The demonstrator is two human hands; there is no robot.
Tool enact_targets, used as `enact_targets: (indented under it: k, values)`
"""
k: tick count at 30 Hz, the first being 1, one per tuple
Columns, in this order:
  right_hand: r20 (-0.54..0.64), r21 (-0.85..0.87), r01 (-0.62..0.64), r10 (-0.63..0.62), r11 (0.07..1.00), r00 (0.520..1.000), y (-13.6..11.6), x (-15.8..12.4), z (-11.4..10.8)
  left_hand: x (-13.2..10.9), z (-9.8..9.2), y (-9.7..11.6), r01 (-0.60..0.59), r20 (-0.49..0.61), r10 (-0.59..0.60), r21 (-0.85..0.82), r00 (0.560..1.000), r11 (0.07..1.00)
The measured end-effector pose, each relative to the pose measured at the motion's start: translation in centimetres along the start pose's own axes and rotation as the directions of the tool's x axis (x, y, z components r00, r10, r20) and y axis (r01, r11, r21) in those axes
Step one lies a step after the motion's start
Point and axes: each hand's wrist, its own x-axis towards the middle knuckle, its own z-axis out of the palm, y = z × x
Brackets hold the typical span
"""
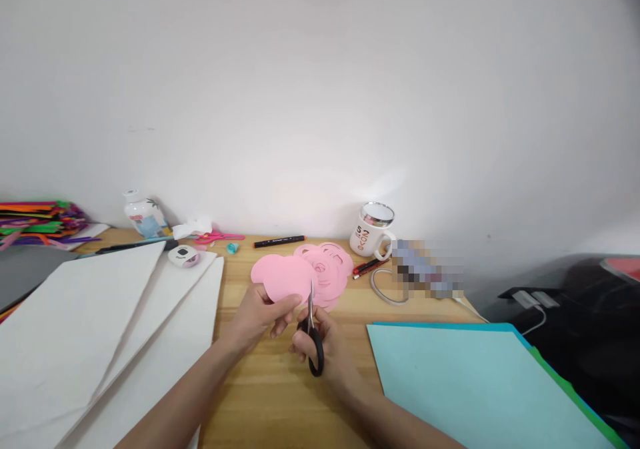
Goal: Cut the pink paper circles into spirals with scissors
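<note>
My left hand [265,315] grips a pink paper cutout [287,277] with rounded lobes, thumb on top near its lower edge. In my right hand [320,342] is a pair of scissors [315,349] with black handles, fingers around the loops. The blades point away from me and lie at the right edge of the held paper. Whether they are cutting into it I cannot tell. Behind the held piece, a pile of pink paper cutouts [333,269] with curved slits and swirls rests on the wooden table [270,395].
White sheets [190,342] cover the left side; light blue sheets [480,369] lie at right. Along the wall stand a white bottle [145,215] and a mug [370,232]. A marker [279,241], pink scissors [220,237] and a cable loop [387,289] lie between.
</note>
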Motion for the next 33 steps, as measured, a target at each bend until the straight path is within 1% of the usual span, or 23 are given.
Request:
enact_targets:
  k: [4,7,10,16,21,25,29,33]
  values:
    - [0.010,-0.016,0.073,-0.073,0.997,0.997,-0.4,0.3,-0.4,-0.2,0.1,0.2,-0.008,-0.004,0.008,0.087,1.000,0.996]
    - [0.015,-0.019,0.083,-0.083,0.996,0.996,-0.8,0.4,-0.6,-0.1,0.0,0.1,-0.026,0.000,0.026,0.128,1.000,0.991]
    - [0.021,-0.023,0.093,-0.092,0.995,0.996,-0.8,0.4,-0.6,0.0,-0.2,0.0,-0.028,0.004,0.027,0.129,1.000,0.991]
    - [0.022,-0.032,0.081,-0.081,0.996,0.996,-0.4,0.5,-0.6,0.1,-0.4,-0.2,-0.037,0.000,0.038,0.127,0.999,0.991]
    - [0.007,-0.031,0.040,-0.040,0.999,0.999,-0.3,0.4,-0.6,0.1,-0.7,-0.2,-0.056,0.006,0.056,0.128,0.998,0.990]
    - [-0.004,0.000,0.003,-0.003,1.000,1.000,-0.3,0.4,-0.5,0.1,-0.8,-0.2,-0.062,0.006,0.061,0.113,0.998,0.992]
    - [0.000,0.032,0.005,-0.005,0.999,1.000,-0.1,0.5,-0.5,0.1,-0.8,-0.1,-0.062,-0.001,0.063,0.104,0.998,0.993]
    - [0.006,0.029,0.004,-0.004,1.000,1.000,0.1,0.5,-0.5,0.2,-0.9,-0.1,-0.065,-0.011,0.066,0.081,0.998,0.995]
